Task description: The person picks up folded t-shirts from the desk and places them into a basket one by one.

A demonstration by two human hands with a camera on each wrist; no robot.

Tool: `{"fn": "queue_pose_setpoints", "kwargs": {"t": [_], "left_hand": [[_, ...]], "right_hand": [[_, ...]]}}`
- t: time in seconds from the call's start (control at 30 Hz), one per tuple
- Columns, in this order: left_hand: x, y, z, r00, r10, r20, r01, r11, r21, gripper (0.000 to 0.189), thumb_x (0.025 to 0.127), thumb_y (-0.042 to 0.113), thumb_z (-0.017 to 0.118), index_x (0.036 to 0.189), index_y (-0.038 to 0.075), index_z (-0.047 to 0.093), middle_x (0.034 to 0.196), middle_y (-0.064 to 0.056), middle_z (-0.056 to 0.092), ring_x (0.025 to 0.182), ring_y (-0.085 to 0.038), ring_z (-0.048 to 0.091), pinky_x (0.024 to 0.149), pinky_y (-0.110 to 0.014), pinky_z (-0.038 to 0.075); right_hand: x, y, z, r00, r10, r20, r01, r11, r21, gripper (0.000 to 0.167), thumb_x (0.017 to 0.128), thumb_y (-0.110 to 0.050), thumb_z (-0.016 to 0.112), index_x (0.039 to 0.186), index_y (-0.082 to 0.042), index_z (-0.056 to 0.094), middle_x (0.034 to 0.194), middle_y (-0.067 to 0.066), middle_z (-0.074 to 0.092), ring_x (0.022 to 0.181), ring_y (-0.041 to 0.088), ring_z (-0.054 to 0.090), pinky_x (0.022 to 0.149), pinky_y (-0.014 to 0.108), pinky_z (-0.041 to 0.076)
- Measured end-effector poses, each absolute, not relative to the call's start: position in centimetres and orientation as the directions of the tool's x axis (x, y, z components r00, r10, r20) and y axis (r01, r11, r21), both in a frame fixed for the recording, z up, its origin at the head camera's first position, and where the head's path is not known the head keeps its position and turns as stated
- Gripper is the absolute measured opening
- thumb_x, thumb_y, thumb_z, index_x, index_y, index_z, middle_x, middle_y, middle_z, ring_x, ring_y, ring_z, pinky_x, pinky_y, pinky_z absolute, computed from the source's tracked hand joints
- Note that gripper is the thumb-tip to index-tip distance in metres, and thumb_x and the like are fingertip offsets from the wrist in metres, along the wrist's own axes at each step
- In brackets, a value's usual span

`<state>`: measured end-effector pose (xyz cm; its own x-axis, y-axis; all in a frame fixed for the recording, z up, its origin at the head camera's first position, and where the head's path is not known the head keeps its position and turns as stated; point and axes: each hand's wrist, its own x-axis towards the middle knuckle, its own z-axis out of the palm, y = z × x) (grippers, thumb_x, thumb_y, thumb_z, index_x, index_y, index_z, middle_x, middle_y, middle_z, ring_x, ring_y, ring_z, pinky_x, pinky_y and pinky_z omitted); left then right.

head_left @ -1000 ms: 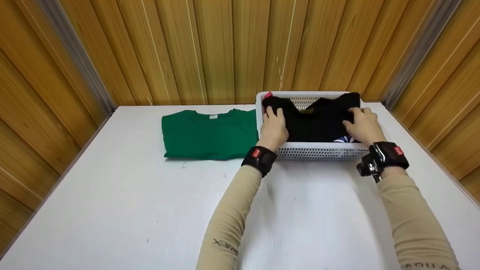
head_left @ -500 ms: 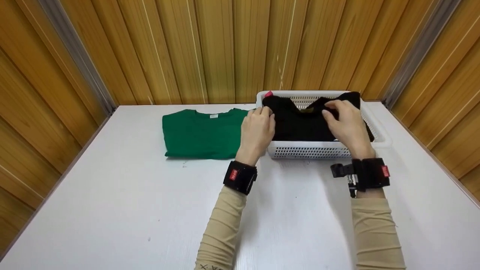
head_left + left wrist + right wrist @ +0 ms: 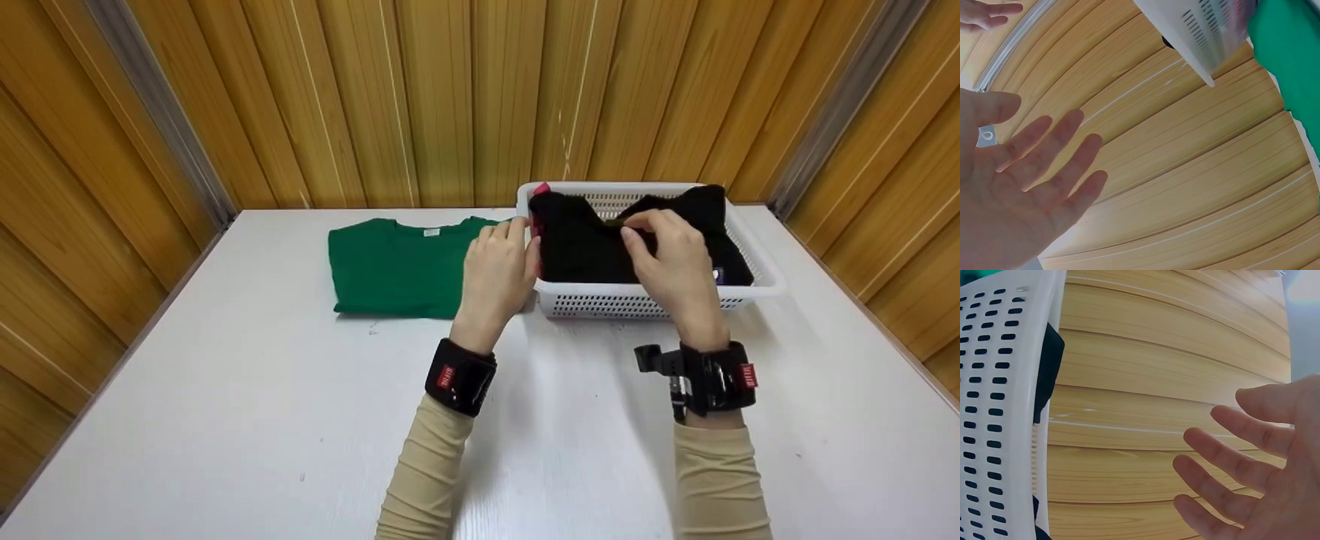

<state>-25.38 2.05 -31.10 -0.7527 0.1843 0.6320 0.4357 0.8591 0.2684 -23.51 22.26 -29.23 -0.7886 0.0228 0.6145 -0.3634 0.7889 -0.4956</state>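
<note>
A folded black shirt lies in the white perforated basket, its neckline facing the back wall. Left of the basket a folded green T-shirt lies on the table. My left hand is raised between the two, holding nothing; the left wrist view shows its fingers spread and relaxed. Above the basket's front side my right hand overlaps the black shirt in the head view. In the right wrist view its fingers are loosely extended, apart from the basket, with nothing in them.
Pink cloth shows at the basket's left edge. A small blue-and-white patch is visible near its right front corner. The white table meets wood-patterned panel walls at the back and sides.
Both hands have come off the black shirt and drawn back toward me. Each has also shifted left. The black shirt stays in the basket, and the green T-shirt has not moved.
</note>
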Motion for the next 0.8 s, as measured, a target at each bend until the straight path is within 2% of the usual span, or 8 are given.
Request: {"fn": "queue_pose_setpoints", "kwargs": {"t": [0.1,0.17,0.23,0.33,0.43,0.53,0.67,0.8], "left_hand": [[-25.6,1.6,-31.2,-0.752,0.183,0.633,0.436,0.859,0.269,0.037,0.098,0.031,0.049,0.122,0.005,0.059,0.117,-0.012,0.067,0.106,-0.027,0.063,0.087,-0.037,0.052],[-25.7,1.2,-31.2,-0.777,0.182,0.603,0.41,0.872,0.265,0.044,0.098,0.037,0.048,0.127,0.005,0.057,0.122,-0.013,0.065,0.113,-0.028,0.06,0.094,-0.04,0.051],[-25.7,0.7,-31.1,-0.827,0.174,0.535,0.368,0.887,0.28,0.054,0.097,0.045,0.046,0.134,0.007,0.051,0.131,-0.013,0.06,0.125,-0.031,0.053,0.102,-0.046,0.045],[-25.7,0.0,-30.9,-0.906,0.157,0.394,0.292,0.905,0.31,0.069,0.094,0.059,0.04,0.145,0.012,0.038,0.148,-0.012,0.043,0.14,-0.037,0.034,0.11,-0.058,0.03],[-25.8,-0.6,-30.8,-0.952,0.137,0.275,0.23,0.912,0.34,0.078,0.09,0.069,0.036,0.151,0.02,0.027,0.158,-0.01,0.024,0.146,-0.041,0.014,0.11,-0.069,0.017],[-25.9,-1.0,-30.9,-0.968,0.122,0.222,0.196,0.914,0.354,0.081,0.087,0.073,0.035,0.152,0.026,0.021,0.16,-0.008,0.015,0.146,-0.044,0.006,0.106,-0.075,0.01],[-26.3,-1.8,-31.4,-0.978,0.104,0.179,0.164,0.915,0.369,0.08,0.087,0.074,0.034,0.152,0.031,0.017,0.161,-0.008,0.013,0.145,-0.046,0.004,0.104,-0.077,0.008],[-27.1,-3.0,-32.1,-0.99,0.071,0.124,0.113,0.917,0.382,0.079,0.088,0.073,0.033,0.153,0.032,0.015,0.16,-0.01,0.015,0.145,-0.047,0.004,0.104,-0.077,0.009]], "right_hand": [[-23.6,21.7,-29.5,-0.809,0.009,0.588,-0.346,0.802,-0.487,0.024,0.094,-0.017,0.057,0.108,0.001,0.064,0.113,0.02,0.063,0.111,0.038,0.055,0.095,0.052,0.042],[-23.8,21.1,-29.7,-0.82,-0.014,0.573,-0.342,0.813,-0.47,0.028,0.094,-0.021,0.057,0.112,0.0,0.063,0.117,0.02,0.062,0.116,0.039,0.052,0.098,0.053,0.04],[-24.1,20.4,-30.0,-0.829,-0.044,0.558,-0.345,0.825,-0.448,0.034,0.095,-0.026,0.057,0.117,-0.001,0.061,0.123,0.02,0.06,0.124,0.04,0.048,0.105,0.054,0.036],[-24.4,19.4,-30.5,-0.861,-0.087,0.5,-0.33,0.845,-0.42,0.046,0.095,-0.036,0.055,0.128,-0.003,0.056,0.138,0.022,0.05,0.137,0.044,0.033,0.113,0.06,0.021],[-24.6,18.6,-30.9,-0.903,-0.115,0.415,-0.295,0.866,-0.403,0.058,0.095,-0.047,0.05,0.139,-0.009,0.048,0.151,0.022,0.035,0.143,0.048,0.014,0.112,0.068,0.007],[-24.8,17.7,-31.3,-0.93,-0.136,0.342,-0.273,0.879,-0.392,0.066,0.094,-0.056,0.046,0.145,-0.014,0.04,0.157,0.019,0.023,0.145,0.048,0.003,0.111,0.069,0.001],[-25.1,16.6,-32.0,-0.94,-0.165,0.3,-0.279,0.877,-0.391,0.07,0.092,-0.06,0.045,0.148,-0.018,0.035,0.159,0.017,0.018,0.146,0.045,-0.002,0.113,0.066,-0.001],[-25.3,15.3,-33.0,-0.924,-0.219,0.313,-0.333,0.865,-0.376,0.069,0.092,-0.057,0.048,0.148,-0.018,0.035,0.158,0.017,0.022,0.147,0.043,0.003,0.116,0.062,0.003]]}}
